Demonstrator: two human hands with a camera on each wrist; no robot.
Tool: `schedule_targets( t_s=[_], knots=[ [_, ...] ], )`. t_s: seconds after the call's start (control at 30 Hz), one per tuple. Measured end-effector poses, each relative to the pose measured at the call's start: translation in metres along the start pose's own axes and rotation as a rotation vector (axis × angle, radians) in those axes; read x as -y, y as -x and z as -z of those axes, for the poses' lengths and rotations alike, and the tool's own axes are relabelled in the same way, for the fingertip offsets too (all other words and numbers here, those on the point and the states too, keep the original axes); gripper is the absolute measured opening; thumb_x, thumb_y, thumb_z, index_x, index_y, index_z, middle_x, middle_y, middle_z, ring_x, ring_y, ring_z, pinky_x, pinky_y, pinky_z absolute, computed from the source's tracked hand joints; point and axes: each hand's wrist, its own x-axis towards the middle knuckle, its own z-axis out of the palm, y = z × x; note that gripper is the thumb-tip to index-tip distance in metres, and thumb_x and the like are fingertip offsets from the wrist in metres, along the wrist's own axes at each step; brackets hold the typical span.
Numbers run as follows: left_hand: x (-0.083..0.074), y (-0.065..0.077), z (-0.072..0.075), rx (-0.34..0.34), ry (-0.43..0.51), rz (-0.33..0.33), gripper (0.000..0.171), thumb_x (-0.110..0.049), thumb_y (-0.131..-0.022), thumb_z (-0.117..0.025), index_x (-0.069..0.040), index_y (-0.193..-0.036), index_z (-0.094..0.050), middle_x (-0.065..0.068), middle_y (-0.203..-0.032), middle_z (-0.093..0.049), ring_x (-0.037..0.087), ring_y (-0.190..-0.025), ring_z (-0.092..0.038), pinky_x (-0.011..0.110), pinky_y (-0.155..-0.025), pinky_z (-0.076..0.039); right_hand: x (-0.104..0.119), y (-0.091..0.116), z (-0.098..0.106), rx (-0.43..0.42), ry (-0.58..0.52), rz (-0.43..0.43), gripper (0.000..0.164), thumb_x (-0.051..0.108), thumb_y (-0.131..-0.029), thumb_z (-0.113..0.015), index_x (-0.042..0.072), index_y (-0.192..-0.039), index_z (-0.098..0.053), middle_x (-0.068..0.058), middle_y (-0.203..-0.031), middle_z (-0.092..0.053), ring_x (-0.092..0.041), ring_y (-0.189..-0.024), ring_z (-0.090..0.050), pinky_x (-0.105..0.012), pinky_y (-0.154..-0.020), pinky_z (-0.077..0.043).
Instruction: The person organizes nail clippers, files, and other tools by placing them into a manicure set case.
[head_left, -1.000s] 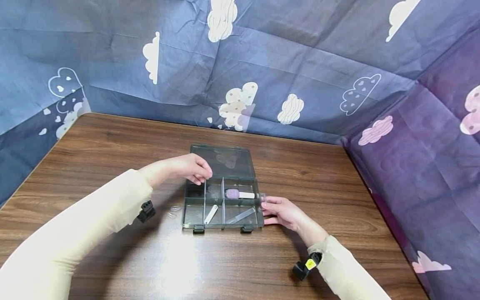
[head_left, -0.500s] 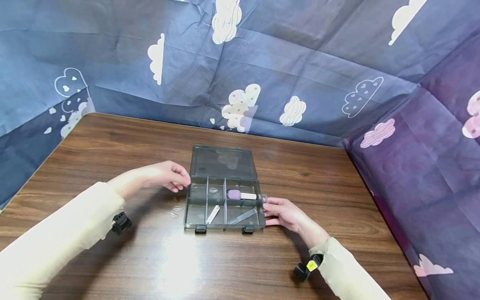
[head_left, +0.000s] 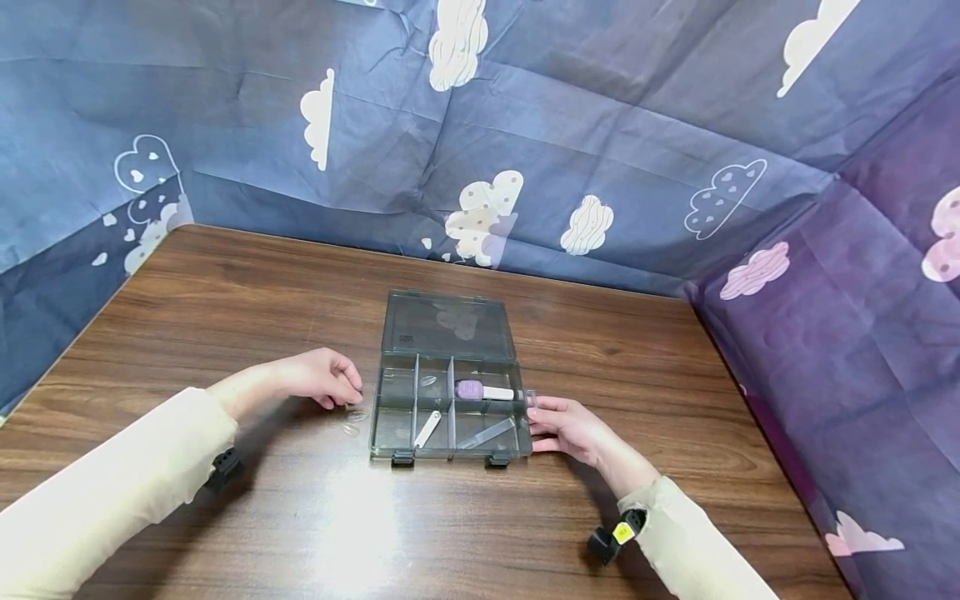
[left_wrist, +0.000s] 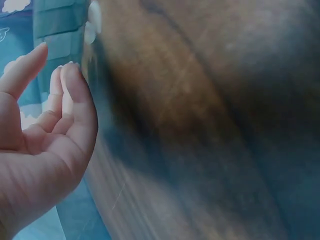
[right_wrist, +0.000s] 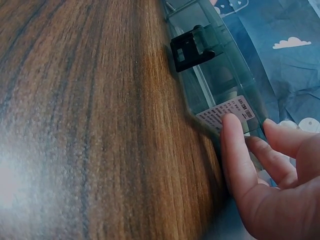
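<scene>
A grey see-through compartment box (head_left: 393, 433) lies with its lid (head_left: 448, 325) laid back. Inside are a purple nail polish bottle (head_left: 470, 390), a silver nail clipper (head_left: 427, 428), a pale flat stick (head_left: 487, 433) and a clear nail tip (head_left: 427, 381). Left of the box, a few clear false nails (head_left: 351, 430) lie on the table. My left hand (head_left: 322, 379) hovers over them with fingers bent; the left wrist view shows its thumb apart from the fingertips. My right hand (head_left: 570, 429) touches the box's right side, one fingertip on the label (right_wrist: 227, 112).
The wooden table (head_left: 420, 533) reaches back to a blue cloth backdrop (head_left: 375, 167) with clouds, which continues along the right side. Black latches (head_left: 497, 459) stick out from the box's front edge. A small clear piece (head_left: 531, 398) sits at its right edge.
My left hand has moved from above the box's left compartments leftward and toward me, to the false nails. A nail tip in the upper middle compartment shows more clearly. My right hand stays put.
</scene>
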Motion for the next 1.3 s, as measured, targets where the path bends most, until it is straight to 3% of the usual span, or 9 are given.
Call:
schedule_targets(
  t_s=[0.4,0.53,0.63,0.73,0.93,1.3],
  knots=[
    [0.004,0.005,-0.015,-0.080,-0.210,-0.117,0.017,-0.006,-0.069,-0.072,0.001,-0.080,-0.060,-0.004,-0.064,-0.064,0.003,-0.054,-0.050,0.018,-0.051,-0.043,0.001,0.000,-0.001,-0.003,0.011,-0.001,0.033,0.010,-0.096,-0.049,-0.004,-0.125,-0.049,0.002,-0.087,-0.067,-0.010,-0.082,-0.063,-0.028,-0.074,-0.056],
    [0.004,0.005,-0.020,-0.134,-0.321,-0.177,0.014,-0.004,-0.066,-0.071,-0.003,-0.074,-0.061,-0.004,-0.061,-0.064,0.002,-0.055,-0.051,0.019,-0.057,-0.043,0.000,0.000,0.000,0.001,0.004,-0.001,0.030,0.009,-0.096,-0.048,-0.002,-0.124,-0.051,0.002,-0.087,-0.067,-0.010,-0.082,-0.064,-0.029,-0.074,-0.056],
    [0.004,0.004,-0.021,-0.148,-0.374,-0.186,0.012,-0.004,-0.066,-0.070,-0.005,-0.074,-0.061,-0.004,-0.061,-0.063,0.002,-0.057,-0.051,0.020,-0.062,-0.043,0.000,-0.001,0.000,0.007,-0.001,-0.001,0.027,0.009,-0.096,-0.048,-0.001,-0.122,-0.052,0.003,-0.087,-0.067,-0.010,-0.083,-0.064,-0.029,-0.074,-0.056],
    [0.003,0.003,-0.019,-0.138,-0.350,-0.162,0.010,-0.003,-0.068,-0.069,-0.004,-0.075,-0.062,-0.003,-0.062,-0.063,0.003,-0.056,-0.051,0.021,-0.058,-0.044,-0.001,-0.001,0.001,0.012,-0.004,-0.003,0.027,0.008,-0.096,-0.048,0.000,-0.121,-0.053,0.002,-0.087,-0.067,-0.010,-0.083,-0.064,-0.028,-0.074,-0.056],
    [0.002,0.006,-0.011,-0.107,-0.215,-0.142,0.010,-0.002,-0.072,-0.065,0.002,-0.081,-0.062,-0.002,-0.065,-0.064,0.005,-0.055,-0.052,0.021,-0.051,-0.044,0.000,-0.001,0.001,0.010,-0.008,-0.001,0.025,0.008,-0.096,-0.049,0.001,-0.119,-0.054,0.002,-0.087,-0.067,-0.010,-0.082,-0.064,-0.028,-0.074,-0.056],
    [-0.012,0.005,0.007,-0.076,-0.114,-0.086,0.017,-0.008,-0.080,-0.065,0.004,-0.091,-0.060,-0.006,-0.071,-0.064,0.006,-0.067,-0.054,0.023,-0.060,-0.046,0.000,-0.001,0.001,0.003,-0.004,0.002,0.029,0.010,-0.095,-0.051,0.000,-0.122,-0.053,0.002,-0.086,-0.067,-0.010,-0.082,-0.064,-0.028,-0.074,-0.056]
  ],
)
